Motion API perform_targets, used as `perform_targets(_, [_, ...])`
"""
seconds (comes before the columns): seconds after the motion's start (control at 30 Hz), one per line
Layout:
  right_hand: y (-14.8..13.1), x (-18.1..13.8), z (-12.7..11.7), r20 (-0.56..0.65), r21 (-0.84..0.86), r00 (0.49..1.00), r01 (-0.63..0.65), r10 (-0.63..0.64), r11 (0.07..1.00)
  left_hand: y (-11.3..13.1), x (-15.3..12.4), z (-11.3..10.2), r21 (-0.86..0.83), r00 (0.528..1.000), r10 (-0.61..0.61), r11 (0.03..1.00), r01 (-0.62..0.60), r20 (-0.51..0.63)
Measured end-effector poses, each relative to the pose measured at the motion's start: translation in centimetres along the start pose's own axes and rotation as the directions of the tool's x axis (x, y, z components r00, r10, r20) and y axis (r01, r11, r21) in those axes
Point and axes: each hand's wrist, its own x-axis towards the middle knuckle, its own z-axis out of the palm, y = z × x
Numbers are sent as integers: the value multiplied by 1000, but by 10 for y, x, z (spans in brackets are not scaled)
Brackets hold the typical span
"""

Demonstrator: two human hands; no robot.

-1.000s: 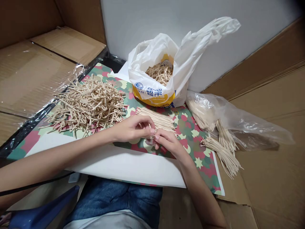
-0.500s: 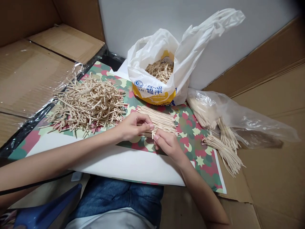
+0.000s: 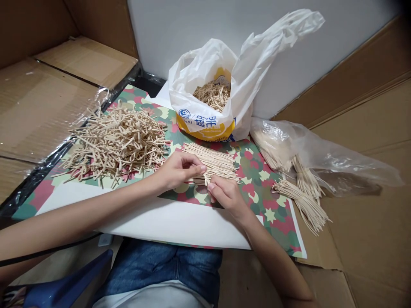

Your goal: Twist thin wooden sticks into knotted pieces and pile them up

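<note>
Thumb and fingers of my left hand [image 3: 183, 169] pinch a short, looped pale strand [image 3: 206, 177], cord-like in look. My right hand [image 3: 226, 192] grips its lower end between thumb and forefinger. Just behind the hands, a row of straight pale strands [image 3: 216, 160] lies flat and side by side on the camouflage-patterned sheet [image 3: 253, 196]. To the left rises a tangled heap of bent, looped strands [image 3: 118, 143]. Whether the strand in my fingers is knotted is too small to tell.
Beyond the row stands a white and yellow plastic bag [image 3: 205, 119] holding more short strands. At the right lie a bundle of strands [image 3: 300, 203] and a clear plastic bag [image 3: 276, 141]. Cardboard [image 3: 372, 222] borders both sides; a white wall [image 3: 192, 21] is behind.
Both hands stay almost in place, still pinching the strand, which now looks more bent between the fingertips. The camera view has shifted slightly.
</note>
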Motion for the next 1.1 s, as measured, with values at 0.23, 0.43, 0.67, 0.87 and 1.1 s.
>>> perform_targets(0.23, [-4, 3, -1, -116, 187, 988, -83, 106, 979, 11, -8, -3, 566, 920, 386, 747, -350, 61])
perform_targets(0.43, [-5, 3, 2, -125, 104, 990, -48, 60, 993, 4, -13, 2, 816, 817, 550, 382, -433, 176])
perform_targets(0.67, [6, 6, -1, -47, 207, 994, -92, 104, 974, 2, -9, -5, 875, 768, 535, 104, -472, 351])
perform_targets(0.87, [9, 11, -12, 109, 354, 980, -193, 164, 915, 4, -11, -4, 827, 715, 476, -47, -560, 511])
perform_targets(1.1, [14, 10, -6, 12, 456, 976, -198, 216, 868, 8, -13, 0, 784, 745, 420, 114, -610, 519])
